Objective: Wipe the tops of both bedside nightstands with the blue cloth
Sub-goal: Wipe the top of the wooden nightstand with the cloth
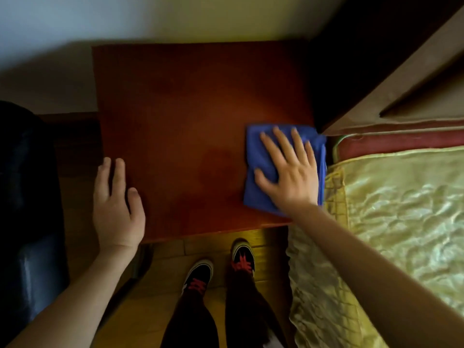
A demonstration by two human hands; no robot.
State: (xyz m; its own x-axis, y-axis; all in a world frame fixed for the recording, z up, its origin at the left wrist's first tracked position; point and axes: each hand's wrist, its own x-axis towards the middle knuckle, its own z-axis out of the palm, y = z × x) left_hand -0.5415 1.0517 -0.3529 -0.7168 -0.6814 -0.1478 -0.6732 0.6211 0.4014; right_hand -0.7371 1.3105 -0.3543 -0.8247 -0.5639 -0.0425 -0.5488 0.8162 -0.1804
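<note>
Person is standing at a reddish-brown wooden nightstand (pixel 188 109), looking straight down on its top. The blue cloth (pixel 258 156) is lying folded on the near right part of the top, and its right edge is reaching the nightstand's right side, just beside the bed. The right hand (pixel 291 172) is lying flat on the cloth, fingers straight and spread, palm pressing down, not curling round the fabric. The left hand (pixel 116 204) is resting at the near left edge of the nightstand, fingers straight and loose and grasping nothing; the thumb is lying on the wood while the other fingers are hanging past the left side. Both forearms are showing bare. A yellow-gold quilted bed cover (pixel 401 209) is filling the right side, with a red band above it and a brown headboard (pixel 401 84) running up to the corner. A dark glossy seat (pixel 30 197) is sitting to the left. Two dark shoes with red laces (pixel 198 275) are standing on the wood floor (pixel 140 310) in front of the nightstand. A pale wall (pixel 150 16) is showing behind it.
</note>
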